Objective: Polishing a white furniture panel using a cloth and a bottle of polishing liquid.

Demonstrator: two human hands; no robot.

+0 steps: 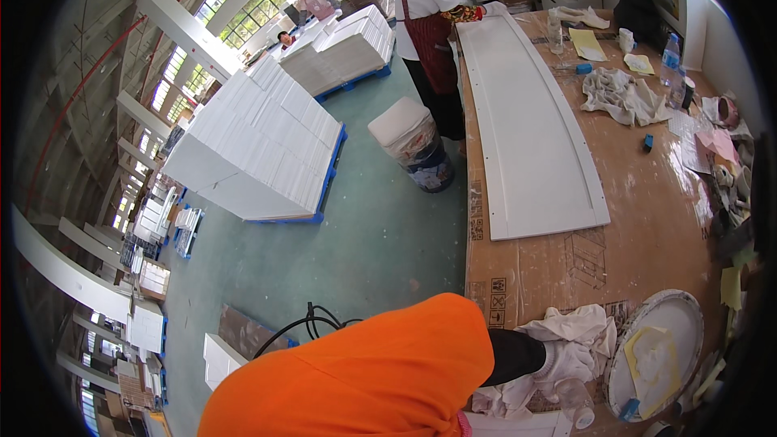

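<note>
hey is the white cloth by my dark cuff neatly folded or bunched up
Bunched up: the white cloth lies loose and wrinkled, without neat folds.

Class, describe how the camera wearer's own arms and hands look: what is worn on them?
One arm shows clearly: a broad, plain orange sleeve, then a narrower black sleeve below it. The hand appears to wear a whitish glove, though its outline is hard to trace. The other hand is out of view.
</note>
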